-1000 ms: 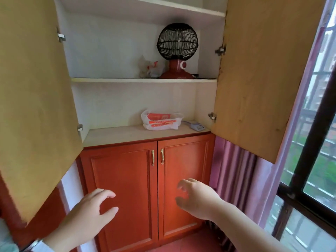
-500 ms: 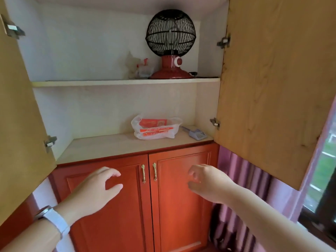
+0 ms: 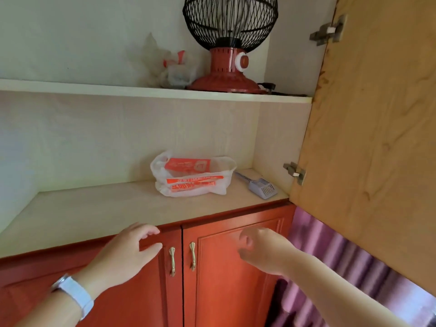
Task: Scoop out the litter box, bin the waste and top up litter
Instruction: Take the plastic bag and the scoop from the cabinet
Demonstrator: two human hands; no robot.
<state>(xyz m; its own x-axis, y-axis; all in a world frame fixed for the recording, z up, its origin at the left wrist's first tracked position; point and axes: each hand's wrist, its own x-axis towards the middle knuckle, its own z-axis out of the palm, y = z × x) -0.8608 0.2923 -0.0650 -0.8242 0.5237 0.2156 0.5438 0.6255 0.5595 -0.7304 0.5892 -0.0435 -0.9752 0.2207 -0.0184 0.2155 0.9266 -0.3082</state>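
Observation:
A grey-blue slotted litter scoop [image 3: 259,185] lies on the lower shelf [image 3: 94,208] of the open upper cabinet, at the right end. Beside it, to the left, sits a white plastic bag with red-orange print [image 3: 192,177]. My left hand [image 3: 127,251] hovers in front of the shelf's front edge, fingers spread and empty, a white watch on its wrist. My right hand [image 3: 262,249] hangs in front of the red lower door, below the scoop, fingers loosely curled and holding nothing. No litter box or bin is in view.
A black-caged fan heater on a red base [image 3: 230,43] and a crumpled clear bag [image 3: 169,64] stand on the upper shelf. The open wooden cabinet door [image 3: 377,138] juts out at the right. Shut red lower doors with brass handles [image 3: 181,258]; purple curtain [image 3: 342,267] at right.
The view has moved closer and tilted up toward the shelf. Both hands have risen from the lower doors to the level of the shelf's front edge.

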